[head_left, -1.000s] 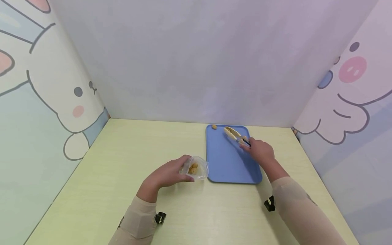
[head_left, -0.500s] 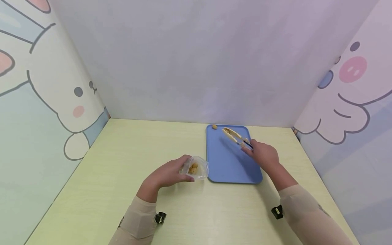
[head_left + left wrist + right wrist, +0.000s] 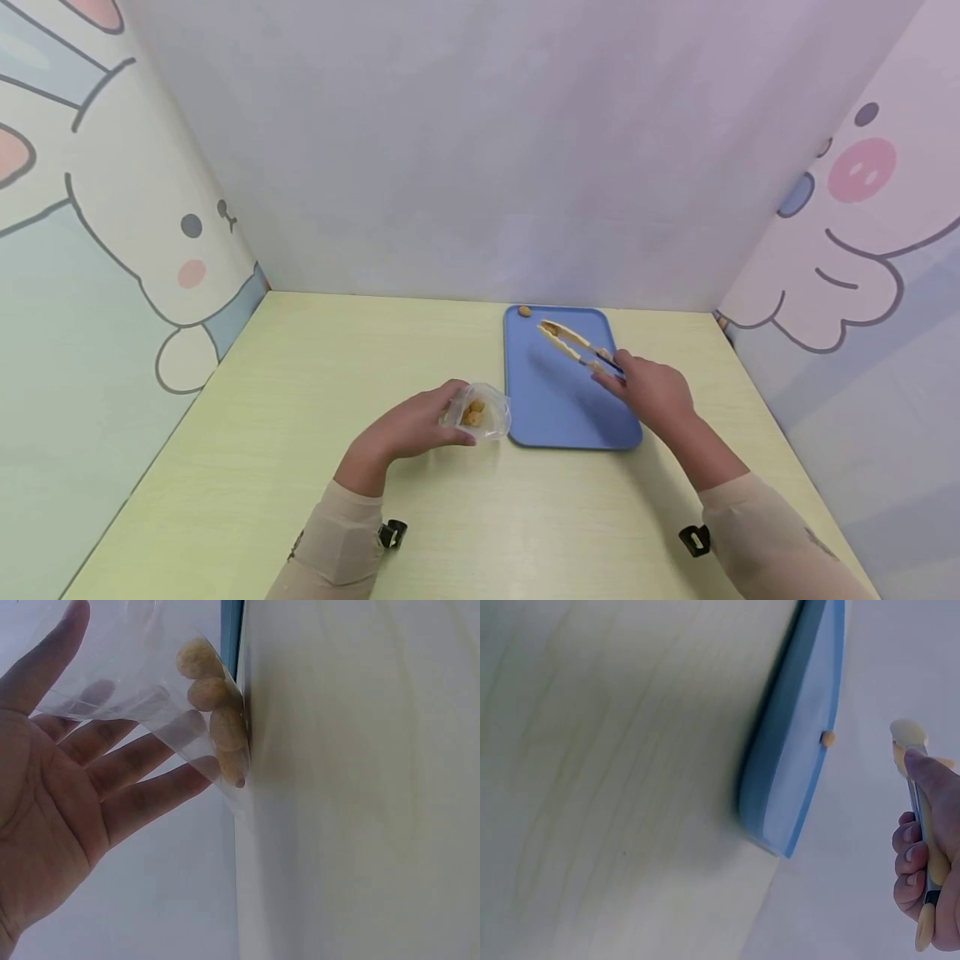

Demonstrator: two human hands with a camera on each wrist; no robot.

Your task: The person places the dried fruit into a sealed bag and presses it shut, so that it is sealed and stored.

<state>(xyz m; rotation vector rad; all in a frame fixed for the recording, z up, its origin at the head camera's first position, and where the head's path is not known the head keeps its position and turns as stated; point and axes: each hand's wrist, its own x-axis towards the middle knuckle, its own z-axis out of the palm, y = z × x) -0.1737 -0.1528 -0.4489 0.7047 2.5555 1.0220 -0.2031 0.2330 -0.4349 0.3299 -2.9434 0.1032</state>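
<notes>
We hold a clear bag (image 3: 493, 417) with our left hand (image 3: 412, 423), thumb on one side and fingers on the other. Round brown nuts (image 3: 227, 727) sit low inside it. Our right hand (image 3: 656, 393) grips the tongs (image 3: 572, 335) above the blue tray (image 3: 555, 412). We see something brown (image 3: 552, 330) between the tips. One nut (image 3: 524, 311) lies in the tray's far left corner, and the bag is just beside the tray.
</notes>
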